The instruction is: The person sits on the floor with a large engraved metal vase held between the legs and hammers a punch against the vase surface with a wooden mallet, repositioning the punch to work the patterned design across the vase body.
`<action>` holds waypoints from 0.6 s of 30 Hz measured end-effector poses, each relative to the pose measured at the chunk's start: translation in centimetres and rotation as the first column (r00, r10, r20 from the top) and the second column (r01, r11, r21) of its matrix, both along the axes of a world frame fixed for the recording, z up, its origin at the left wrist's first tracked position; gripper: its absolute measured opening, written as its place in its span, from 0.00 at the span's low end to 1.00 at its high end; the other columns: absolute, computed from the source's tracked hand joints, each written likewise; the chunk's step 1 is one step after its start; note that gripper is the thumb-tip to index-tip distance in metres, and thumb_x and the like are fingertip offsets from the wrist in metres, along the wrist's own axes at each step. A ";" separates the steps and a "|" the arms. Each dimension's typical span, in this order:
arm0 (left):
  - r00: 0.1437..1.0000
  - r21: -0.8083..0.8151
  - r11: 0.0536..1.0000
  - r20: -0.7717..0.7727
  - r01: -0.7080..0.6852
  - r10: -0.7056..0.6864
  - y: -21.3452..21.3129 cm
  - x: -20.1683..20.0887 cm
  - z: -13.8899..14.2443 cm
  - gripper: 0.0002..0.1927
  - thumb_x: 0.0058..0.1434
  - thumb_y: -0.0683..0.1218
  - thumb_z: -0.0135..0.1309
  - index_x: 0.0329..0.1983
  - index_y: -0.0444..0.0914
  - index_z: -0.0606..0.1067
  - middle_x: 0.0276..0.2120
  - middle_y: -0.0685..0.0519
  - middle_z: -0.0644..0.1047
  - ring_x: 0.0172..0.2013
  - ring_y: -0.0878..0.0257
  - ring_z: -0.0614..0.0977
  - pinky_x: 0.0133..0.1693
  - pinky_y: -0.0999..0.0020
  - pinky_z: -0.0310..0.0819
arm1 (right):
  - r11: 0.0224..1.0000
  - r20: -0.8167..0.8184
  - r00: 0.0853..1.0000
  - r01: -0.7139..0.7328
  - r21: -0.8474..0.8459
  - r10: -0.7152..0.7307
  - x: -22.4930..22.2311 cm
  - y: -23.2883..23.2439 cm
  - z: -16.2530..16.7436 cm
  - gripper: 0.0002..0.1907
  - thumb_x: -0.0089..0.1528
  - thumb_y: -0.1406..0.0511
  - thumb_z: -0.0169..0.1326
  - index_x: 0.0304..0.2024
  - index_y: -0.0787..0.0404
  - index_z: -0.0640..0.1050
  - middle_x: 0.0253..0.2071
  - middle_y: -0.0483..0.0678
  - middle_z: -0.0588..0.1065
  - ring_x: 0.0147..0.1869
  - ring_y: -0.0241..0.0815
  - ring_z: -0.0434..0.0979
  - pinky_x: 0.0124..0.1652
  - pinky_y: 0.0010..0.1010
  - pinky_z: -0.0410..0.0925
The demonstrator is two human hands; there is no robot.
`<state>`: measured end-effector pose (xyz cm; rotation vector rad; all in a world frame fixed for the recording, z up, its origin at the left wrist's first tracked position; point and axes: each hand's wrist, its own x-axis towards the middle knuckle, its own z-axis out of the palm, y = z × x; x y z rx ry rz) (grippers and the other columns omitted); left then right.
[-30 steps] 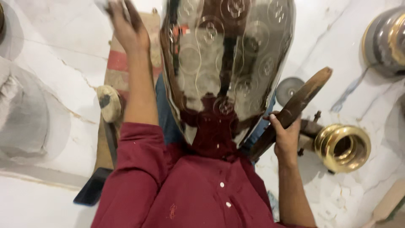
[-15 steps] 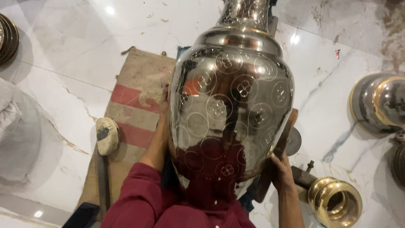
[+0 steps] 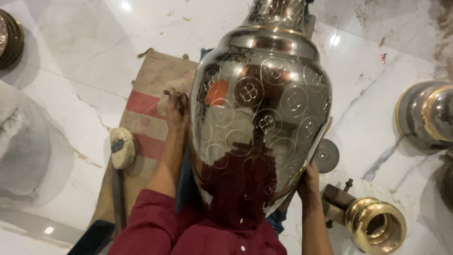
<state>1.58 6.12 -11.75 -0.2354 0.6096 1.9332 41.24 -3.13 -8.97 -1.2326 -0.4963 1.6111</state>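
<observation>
The polished engraved metal vase (image 3: pixel 262 108) lies long axis near-to-far, neck pointing far, steadied by the left hand (image 3: pixel 176 111) and right hand (image 3: pixel 309 182) pressed flat against its sides, above a burlap sack (image 3: pixel 151 89) on white marble floor (image 3: pixel 75 52).

Dark red shirt, sleeves (image 3: pixel 153 212) rolled above the elbows (small pale buttons, seemingly), bare forearms.

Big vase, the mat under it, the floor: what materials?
Vase: polished silvery metal by its mirror reflections, with engraved circle motifs. Mat: coarse woven sacking, probably jute, tan with red stripes. Floor: glossy white veined slabs, likely marble or marble-look tile.
</observation>
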 end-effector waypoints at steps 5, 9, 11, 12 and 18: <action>0.850 -0.143 0.990 -0.522 -0.008 -0.068 -3.5 -3.3 4.6 0.13 0.70 0.42 0.57 0.54 0.39 0.69 0.38 0.53 0.77 0.37 0.63 0.83 0.36 0.72 0.81 | 0.967 0.322 0.925 0.133 0.218 -0.200 1.0 -3.0 1.5 0.19 0.70 0.67 0.54 0.63 0.59 0.69 0.46 0.47 0.72 0.44 0.39 0.74 0.43 0.31 0.72; 0.652 -0.210 0.977 -0.734 0.045 -0.188 -7.8 -2.4 10.4 0.15 0.71 0.41 0.56 0.57 0.38 0.68 0.40 0.53 0.76 0.39 0.61 0.84 0.36 0.70 0.82 | 0.983 0.574 0.811 0.010 0.182 -0.114 1.8 -7.2 1.2 0.26 0.63 0.72 0.58 0.62 0.62 0.65 0.49 0.49 0.74 0.51 0.41 0.75 0.51 0.34 0.72; 0.536 -0.173 0.974 -0.814 0.148 -0.226 -8.1 -1.0 13.3 0.15 0.70 0.42 0.56 0.57 0.38 0.68 0.42 0.53 0.77 0.41 0.60 0.85 0.39 0.67 0.86 | 0.994 0.652 0.758 -0.069 0.085 -0.003 2.3 -8.3 1.1 0.30 0.60 0.75 0.61 0.62 0.65 0.65 0.50 0.52 0.74 0.53 0.43 0.75 0.52 0.36 0.71; 0.474 -0.178 0.961 -0.841 0.210 -0.259 -8.9 0.0 14.6 0.15 0.70 0.42 0.56 0.57 0.37 0.67 0.43 0.53 0.77 0.42 0.60 0.85 0.41 0.65 0.88 | 0.995 0.645 0.763 -0.093 0.035 0.048 2.7 -9.1 1.4 0.31 0.59 0.75 0.60 0.63 0.66 0.64 0.50 0.53 0.74 0.52 0.43 0.76 0.50 0.37 0.73; -0.074 -0.136 0.663 -0.990 0.737 -0.121 -8.2 7.5 20.0 0.21 0.68 0.46 0.62 0.58 0.38 0.66 0.41 0.50 0.79 0.43 0.60 0.86 0.47 0.64 0.90 | 0.993 0.806 0.591 -0.067 0.093 -0.036 2.9 -12.0 6.2 0.42 0.60 0.72 0.62 0.71 0.61 0.55 0.47 0.55 0.77 0.50 0.44 0.80 0.51 0.36 0.74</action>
